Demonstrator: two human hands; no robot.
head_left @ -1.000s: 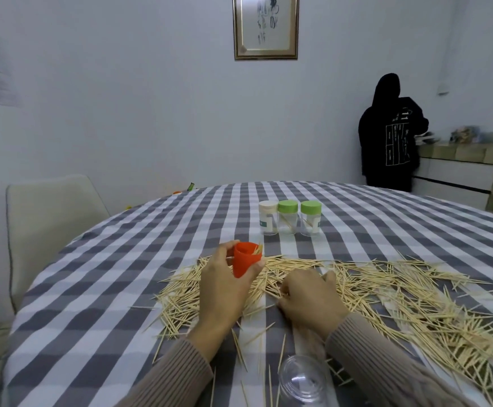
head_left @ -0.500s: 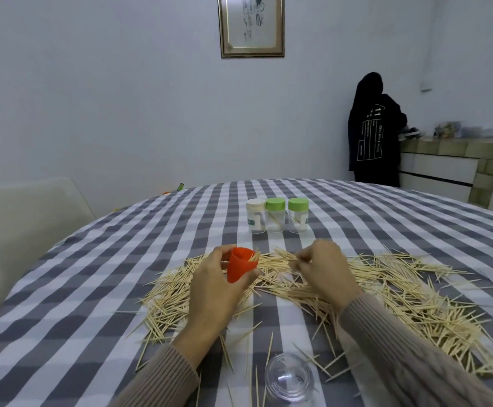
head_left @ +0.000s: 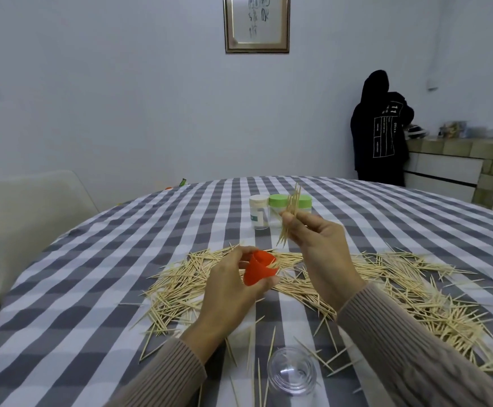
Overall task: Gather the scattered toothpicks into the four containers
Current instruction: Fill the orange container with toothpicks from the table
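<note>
Toothpicks (head_left: 409,292), thin pale wooden sticks with sharp ends, lie in a wide loose heap on the checked bench (head_left: 92,289), some just beside a clear open jar (head_left: 292,374) at the near edge. Above the heap, the left hand (head_left: 233,292) grips a tilted red cup (head_left: 258,270), and the right hand (head_left: 318,242) pinches a small bundle of sticks (head_left: 290,214), held almost upright. Farther back stand three capped jars (head_left: 268,211), close together.

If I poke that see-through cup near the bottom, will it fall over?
Probably it would slide or tip easily: the clear cup looks thin, empty and light. It stands upright on soft checked cloth, with loose toothpicks around it, so footing may be unsteady.
</note>
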